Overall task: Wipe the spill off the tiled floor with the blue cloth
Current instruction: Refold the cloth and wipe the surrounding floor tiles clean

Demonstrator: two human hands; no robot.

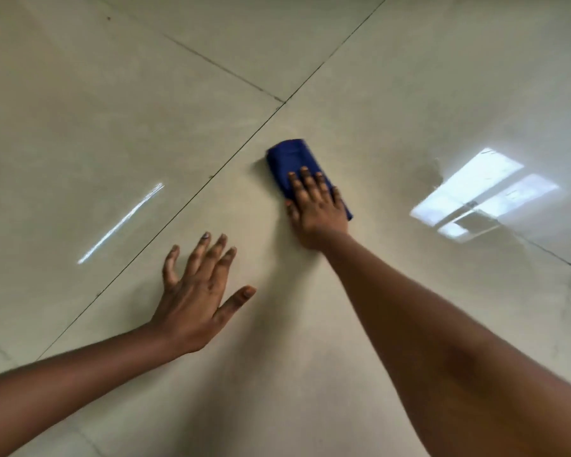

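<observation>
I take the grout crossing [283,101] on the tiled floor [393,94] as my reference. The blue cloth [292,159] lies flat on the tile just below and slightly right of that crossing, folded into a narrow oblong. Its long axis runs from the crossing side down and to the right, roughly parallel to the forearm behind it.

The right hand [317,209] is pressed palm-down on the end of the cloth farther from the crossing. Its fingers [305,179] are extended and held close together, flat on the fabric, not curled round it. About half of the cloth projects beyond the fingertips toward the crossing.

The left hand [195,291] sits lower and to the left, well apart from the cloth, on the same tile. Its fingers are spread wide and it holds nothing. I cannot tell whether the palm bears on the floor or hovers just above it. The right hand is plainly the nearer one and the only one in contact.

I cannot make out a clear wet patch. A faint pale arc shows just beyond the cloth's far end [289,130], toward the crossing, and may be residue; glare prevents certainty.

My judgement: wiping is in progress, and the next stroke turns on pushing along the cloth's long axis toward that mark. Risk: the free leading half may bunch under flat pressure.
</observation>
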